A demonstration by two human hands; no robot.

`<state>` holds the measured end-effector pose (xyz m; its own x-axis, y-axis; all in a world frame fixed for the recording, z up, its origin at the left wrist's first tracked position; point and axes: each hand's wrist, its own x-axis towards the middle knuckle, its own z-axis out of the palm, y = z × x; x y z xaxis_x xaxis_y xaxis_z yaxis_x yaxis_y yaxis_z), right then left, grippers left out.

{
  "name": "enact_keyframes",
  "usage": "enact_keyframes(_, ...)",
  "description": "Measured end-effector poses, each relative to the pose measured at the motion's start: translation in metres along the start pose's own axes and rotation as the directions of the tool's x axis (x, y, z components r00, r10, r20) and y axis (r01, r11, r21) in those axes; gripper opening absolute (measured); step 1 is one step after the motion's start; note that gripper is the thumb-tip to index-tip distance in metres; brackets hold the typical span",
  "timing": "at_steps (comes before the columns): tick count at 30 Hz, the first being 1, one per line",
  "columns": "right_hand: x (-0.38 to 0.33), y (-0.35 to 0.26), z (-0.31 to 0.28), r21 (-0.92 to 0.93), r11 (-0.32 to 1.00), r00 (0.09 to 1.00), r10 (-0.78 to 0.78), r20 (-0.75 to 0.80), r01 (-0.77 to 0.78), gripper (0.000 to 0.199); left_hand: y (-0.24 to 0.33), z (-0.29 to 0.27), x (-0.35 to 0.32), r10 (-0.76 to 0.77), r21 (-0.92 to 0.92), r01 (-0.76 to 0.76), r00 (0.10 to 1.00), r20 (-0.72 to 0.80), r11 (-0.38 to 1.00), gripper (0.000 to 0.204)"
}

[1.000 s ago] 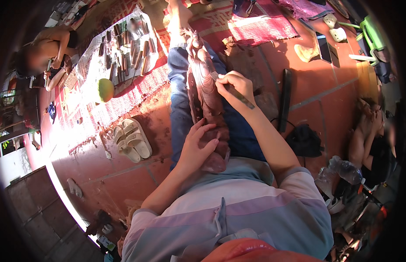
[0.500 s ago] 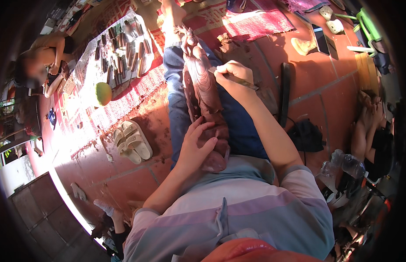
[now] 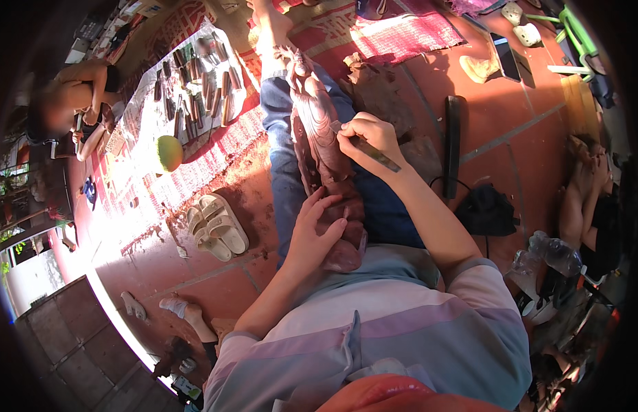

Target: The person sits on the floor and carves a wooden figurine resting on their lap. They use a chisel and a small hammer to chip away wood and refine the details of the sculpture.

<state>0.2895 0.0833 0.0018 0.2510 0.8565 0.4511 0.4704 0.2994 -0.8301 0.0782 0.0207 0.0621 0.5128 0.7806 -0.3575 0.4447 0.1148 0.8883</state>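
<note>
A reddish-brown carved wooden statue (image 3: 322, 130) of a robed figure lies lengthwise along my lap, its head away from me and its rough base near my belly. My left hand (image 3: 313, 226) holds the base end, fingers curved over the wood and thumb apart from them. In my right hand (image 3: 368, 141) is a slim, flat carving tool (image 3: 376, 155), gripped like a pen. Its front tip meets the carved robe folds on the statue's right side, and its dark back end sticks out by my wrist. My fingers partly hide the tool's middle.
Several wood-handled carving tools (image 3: 195, 89) lie on a white sheet at the far left, near a yellow-green round fruit (image 3: 169, 153). Beige sandals (image 3: 218, 226) sit on the tiles. Another person (image 3: 85, 89) bends over work at left. A dark bar (image 3: 452, 137) lies at right.
My right hand has shifted slightly down along the robe with the carving tool, which has turned a little. My left hand keeps its hold on the base. The whole view has shifted slightly.
</note>
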Motion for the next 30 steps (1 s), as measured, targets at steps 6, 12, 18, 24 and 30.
enact_keyframes(6, 0.025, 0.006, -0.002, -0.037, 0.998, 0.995, -0.048, -0.087, 0.045, 0.011, 0.000, 0.000, 0.001, 0.013, 0.019, -0.013, 1.000, 0.011, 1.000, 0.047)
enact_keyframes(12, 0.014, -0.006, -0.013, -0.007, 0.986, 0.967, 0.164, 0.195, -0.166, 0.012, -0.003, -0.001, -0.001, 0.013, 0.034, -0.013, 1.000, -0.004, 0.999, 0.047)
enact_keyframes(18, 0.008, 0.000, 0.004, -0.038, 0.999, 1.000, -0.022, 0.002, 0.022, 0.011, -0.005, 0.002, 0.000, 0.046, 0.028, -0.045, 0.998, -0.040, 0.999, 0.046)
enact_keyframes(24, 0.028, -0.012, -0.007, -0.075, 0.997, 0.993, 0.021, 0.112, -0.013, 0.010, -0.004, -0.001, 0.000, 0.027, 0.013, -0.026, 1.000, -0.004, 1.000, 0.045)
enact_keyframes(30, 0.003, -0.020, -0.034, -0.050, 0.936, 0.872, 0.343, 0.350, -0.348, 0.013, -0.018, -0.002, 0.001, 0.092, 0.205, -0.076, 0.993, -0.070, 0.976, 0.054)
